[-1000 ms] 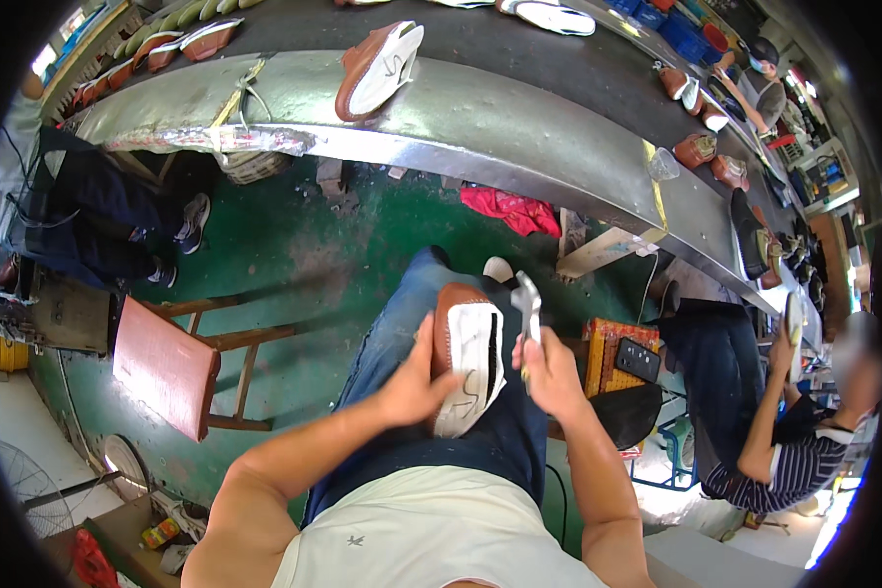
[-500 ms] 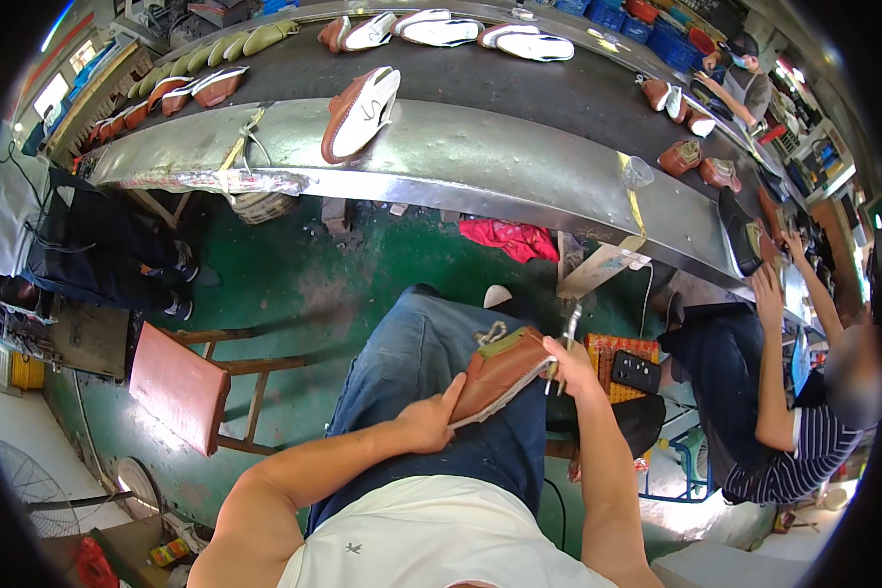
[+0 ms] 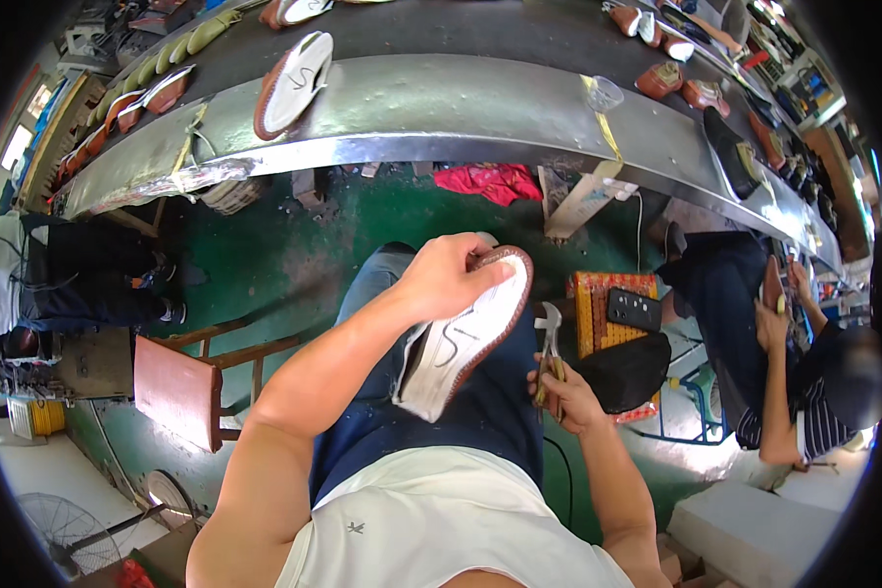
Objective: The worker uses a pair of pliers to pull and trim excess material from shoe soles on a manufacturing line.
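Observation:
My left hand (image 3: 451, 279) grips a brown shoe (image 3: 470, 333) by its upper end, fingers round the far side and thumb on the underside. The shoe's white bottom, marked with a dark curved line, faces up, and a brown stitched edge runs round it. It is held above my lap, over the jeans (image 3: 367, 392). To the right of the shoe, my right hand (image 3: 570, 397) is closed round a pair of metal pincers (image 3: 552, 333), their curved head pointing away from me. Part of the handles is hidden in my fingers.
A metal-edged workbench (image 3: 402, 103) crosses ahead, with another white-bottomed shoe (image 3: 294, 88) on its edge. At my right are a phone (image 3: 634, 309) and a black cloth-like item (image 3: 622, 372). A stool (image 3: 178, 392) stands left; a co-worker (image 3: 804, 392) sits right, handling a shoe.
The shoe has been turned over from brown upper showing to white bottom up. My left hand has moved forward to its far end; my right hand has come off the shoe, keeping the pincers.

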Tool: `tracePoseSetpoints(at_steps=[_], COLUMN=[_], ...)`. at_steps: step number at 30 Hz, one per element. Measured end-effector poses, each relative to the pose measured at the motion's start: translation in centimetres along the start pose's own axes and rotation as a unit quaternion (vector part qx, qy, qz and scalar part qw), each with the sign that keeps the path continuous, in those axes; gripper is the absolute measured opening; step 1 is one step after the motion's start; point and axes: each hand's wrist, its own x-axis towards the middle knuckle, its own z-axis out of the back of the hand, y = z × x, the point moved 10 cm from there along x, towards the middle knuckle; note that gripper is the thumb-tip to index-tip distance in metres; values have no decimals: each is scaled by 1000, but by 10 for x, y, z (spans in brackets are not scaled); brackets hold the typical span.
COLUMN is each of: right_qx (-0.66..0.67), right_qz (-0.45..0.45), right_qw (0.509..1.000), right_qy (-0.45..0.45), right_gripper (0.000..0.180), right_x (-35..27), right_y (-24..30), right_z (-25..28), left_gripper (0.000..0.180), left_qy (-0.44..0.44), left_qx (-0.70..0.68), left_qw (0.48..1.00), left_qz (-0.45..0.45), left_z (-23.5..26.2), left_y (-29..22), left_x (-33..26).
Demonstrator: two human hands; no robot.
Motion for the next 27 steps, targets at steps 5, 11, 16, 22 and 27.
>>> tracePoseSetpoints(at_steps=[5,11,16,22,27], right_qx=[-280,-472,-561,-661,-556], right_qz=[33,102,18,16,145], right_qw=[959,867,807,728,818], right_qy=[12,120,182,181,30], right_gripper=[35,29,26,29,29], right_x=[-21,-26,-16,7,15], right_y=[1,25,55,58,16], right_z=[-14,-60,-90,-107,-96], left_gripper=[39,20,18,44,73], left_qy=[83,-32,-121,-126,66], left_qx=[69,136,130,-219,-486], left_qw=[993,985,979,967,868], left_qz=[-46,98,-97,21,82], left_z=[-63,-39,-53,-81,-106], left_y=[115,141,78,190,173], left_x=[-6,-76,-85,-77,-61])
